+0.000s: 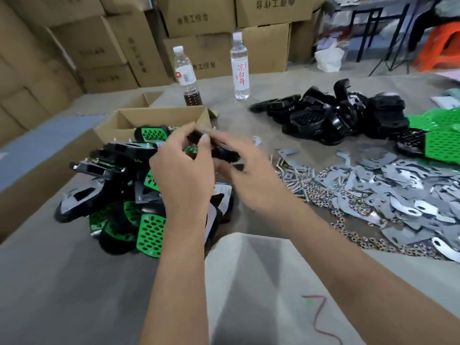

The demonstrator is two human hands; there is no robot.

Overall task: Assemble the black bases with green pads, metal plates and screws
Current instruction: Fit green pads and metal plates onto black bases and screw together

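Head view: your left hand and right hand both grip one glossy black base — above the heap of finished bases with perforated green pads.

- Stacked cardboard boxes fill the back, from 9 to 12 o'clock.
- An orange plastic stool stands at 2 o'clock, beside a black metal frame.
- The grey table cover is wrinkled.
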